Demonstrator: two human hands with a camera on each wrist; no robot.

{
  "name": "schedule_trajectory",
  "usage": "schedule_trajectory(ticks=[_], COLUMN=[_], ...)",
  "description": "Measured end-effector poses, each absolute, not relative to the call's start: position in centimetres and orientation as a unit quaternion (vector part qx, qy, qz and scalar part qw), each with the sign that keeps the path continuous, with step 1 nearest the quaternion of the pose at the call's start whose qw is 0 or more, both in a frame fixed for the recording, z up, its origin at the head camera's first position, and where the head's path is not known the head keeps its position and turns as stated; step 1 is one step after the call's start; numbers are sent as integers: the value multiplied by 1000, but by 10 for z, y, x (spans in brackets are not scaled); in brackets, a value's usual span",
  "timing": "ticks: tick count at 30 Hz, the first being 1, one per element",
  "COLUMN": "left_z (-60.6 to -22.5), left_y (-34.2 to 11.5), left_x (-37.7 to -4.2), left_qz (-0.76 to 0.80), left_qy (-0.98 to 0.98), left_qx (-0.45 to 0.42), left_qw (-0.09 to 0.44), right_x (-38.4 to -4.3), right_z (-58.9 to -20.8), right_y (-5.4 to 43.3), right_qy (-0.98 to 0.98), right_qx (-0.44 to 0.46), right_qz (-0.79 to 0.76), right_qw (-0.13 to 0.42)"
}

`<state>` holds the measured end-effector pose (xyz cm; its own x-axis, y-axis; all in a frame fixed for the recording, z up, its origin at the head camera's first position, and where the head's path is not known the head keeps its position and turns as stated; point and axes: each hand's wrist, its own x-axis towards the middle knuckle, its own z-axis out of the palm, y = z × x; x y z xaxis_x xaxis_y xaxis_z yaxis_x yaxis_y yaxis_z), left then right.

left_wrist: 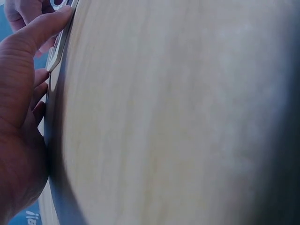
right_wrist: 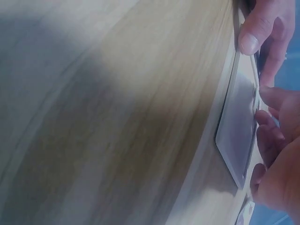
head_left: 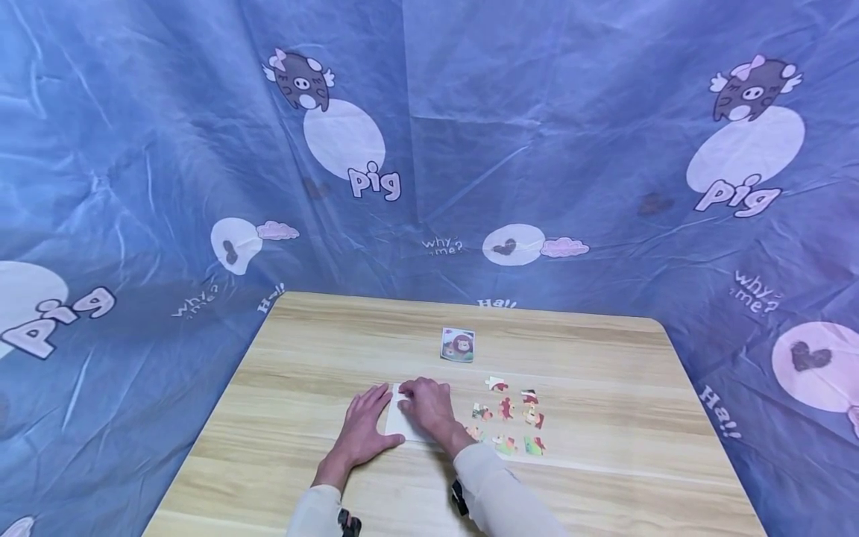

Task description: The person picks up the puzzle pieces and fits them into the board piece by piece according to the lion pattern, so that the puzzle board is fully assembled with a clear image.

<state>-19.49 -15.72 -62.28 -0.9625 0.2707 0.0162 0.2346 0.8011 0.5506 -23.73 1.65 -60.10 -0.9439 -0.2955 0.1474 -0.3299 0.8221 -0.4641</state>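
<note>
A flat white puzzle tray (head_left: pixel 416 428) with a raised rim lies between both hands; the right wrist view shows its pale inside (right_wrist: pixel 241 108). My left hand (head_left: pixel 365 426) rests along its left side, fingers stretched toward the far corner and thumb at the near edge. Over the tray is my right hand (head_left: pixel 429 406), fingers bent down near the far left corner. A small dark and reddish puzzle piece (head_left: pixel 403 393) shows at its fingertips, mostly hidden by them. In the left wrist view the left thumb (left_wrist: pixel 54 21) lies on the tray rim.
Several loose jigsaw pieces (head_left: pixel 506 409) lie spread to the right of the tray. Behind it is a small picture card (head_left: pixel 458 345) with a lion. The wooden table (head_left: pixel 604 418) ends at a blue printed cloth (head_left: pixel 456 149) at the back and sides.
</note>
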Motion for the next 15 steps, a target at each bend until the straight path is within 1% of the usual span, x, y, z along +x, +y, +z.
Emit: schedule_trajectory(ticks=[5,15], left_z=[-622,-624], left_y=[-156,-155], left_x=[-194,-194], left_qz=[287,284], left_qy=[949,950], left_qx=[130,123], left_qw=[30,32], right_x=[-238,-245], right_z=[-597,-598], right_y=[26,59], right_qy=[-946,-945], right_qx=[160,86], right_qz=[279,312], right_qw=[43,53])
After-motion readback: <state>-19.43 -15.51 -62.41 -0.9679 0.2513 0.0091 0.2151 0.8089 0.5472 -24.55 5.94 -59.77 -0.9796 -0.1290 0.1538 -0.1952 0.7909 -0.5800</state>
